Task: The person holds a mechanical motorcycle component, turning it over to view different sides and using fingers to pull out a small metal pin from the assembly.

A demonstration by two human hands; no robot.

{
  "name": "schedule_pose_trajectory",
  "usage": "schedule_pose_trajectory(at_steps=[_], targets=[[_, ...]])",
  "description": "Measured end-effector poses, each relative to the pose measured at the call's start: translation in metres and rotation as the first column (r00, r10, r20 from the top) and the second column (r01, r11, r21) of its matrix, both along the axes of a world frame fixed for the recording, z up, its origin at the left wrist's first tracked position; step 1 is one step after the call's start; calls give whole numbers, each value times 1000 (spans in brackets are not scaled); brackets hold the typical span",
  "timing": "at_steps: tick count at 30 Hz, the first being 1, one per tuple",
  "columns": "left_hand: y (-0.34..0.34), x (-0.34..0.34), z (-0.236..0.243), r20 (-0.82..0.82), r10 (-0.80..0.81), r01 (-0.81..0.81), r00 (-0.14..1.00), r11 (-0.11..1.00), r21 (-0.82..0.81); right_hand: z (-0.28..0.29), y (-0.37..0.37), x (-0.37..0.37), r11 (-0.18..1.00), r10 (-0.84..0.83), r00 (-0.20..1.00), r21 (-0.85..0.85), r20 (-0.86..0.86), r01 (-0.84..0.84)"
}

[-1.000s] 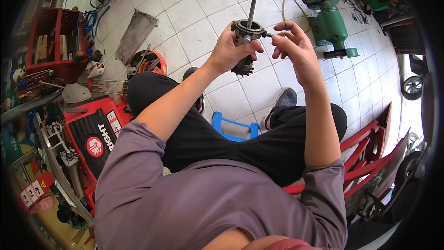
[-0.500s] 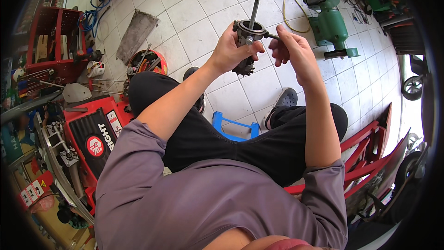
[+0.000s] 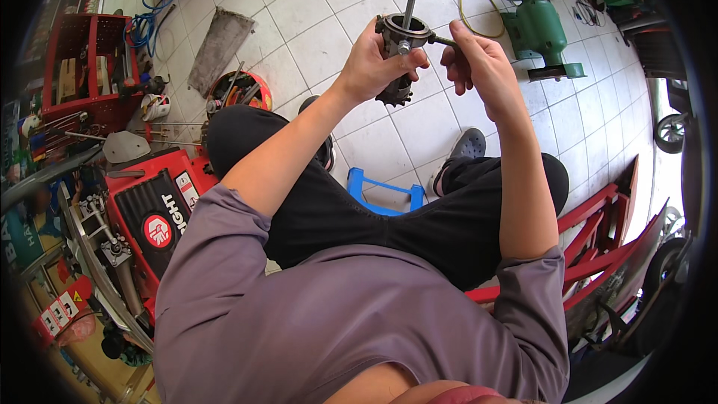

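Note:
My left hand [image 3: 365,67] is wrapped round a dark metal cylindrical part [image 3: 394,91], held upright above the floor in front of my knees. Its top is an open ring, its lower rim is toothed, and a bolt head sticks out of its side. A straight metal rod [image 3: 412,4] rises out of the ring. From the ring's right side juts a thin dark bar [image 3: 443,41]; my right hand [image 3: 485,71] is closed on its outer end between thumb and forefinger, the other fingers curled. The bar's end is hidden by the fingers.
A blue stool [image 3: 385,187] shows between my legs. On the right are a green bench grinder [image 3: 540,30] and a red metal frame [image 3: 591,254]. To the left stand a tool bucket [image 3: 262,90], a red-and-black machine [image 3: 142,217] and a red rack [image 3: 93,67].
The view has shifted slightly, with hands and metal part a little higher in the picture. Both grips look the same; the right hand has moved only slightly with the bar.

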State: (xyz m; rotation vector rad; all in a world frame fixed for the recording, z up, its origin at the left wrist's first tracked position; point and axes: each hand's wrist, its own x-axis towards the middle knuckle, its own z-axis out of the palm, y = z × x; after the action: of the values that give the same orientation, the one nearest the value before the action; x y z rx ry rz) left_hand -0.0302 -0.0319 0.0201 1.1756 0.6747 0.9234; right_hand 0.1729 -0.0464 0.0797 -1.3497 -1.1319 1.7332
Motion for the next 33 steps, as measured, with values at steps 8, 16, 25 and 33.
schedule_pose_trajectory(at_steps=[8, 16, 25, 33], targets=[[1, 0, 1, 5, -3, 3, 1000, 999, -34, -6, -2, -3, 971, -35, 999, 237, 17, 30], [3, -1, 1, -11, -44, 43, 999, 996, -80, -15, -2, -7, 870, -131, 985, 490, 116, 58], [-1, 3, 2, 32, 10, -9, 999, 1000, -28, -3, 0, 1, 998, 1, 1000, 59, 21, -2], [1, 2, 5, 20, 20, -18, 1000, 997, -78, -12, -2, 0, 960, -120, 993, 255, -12, 119]])
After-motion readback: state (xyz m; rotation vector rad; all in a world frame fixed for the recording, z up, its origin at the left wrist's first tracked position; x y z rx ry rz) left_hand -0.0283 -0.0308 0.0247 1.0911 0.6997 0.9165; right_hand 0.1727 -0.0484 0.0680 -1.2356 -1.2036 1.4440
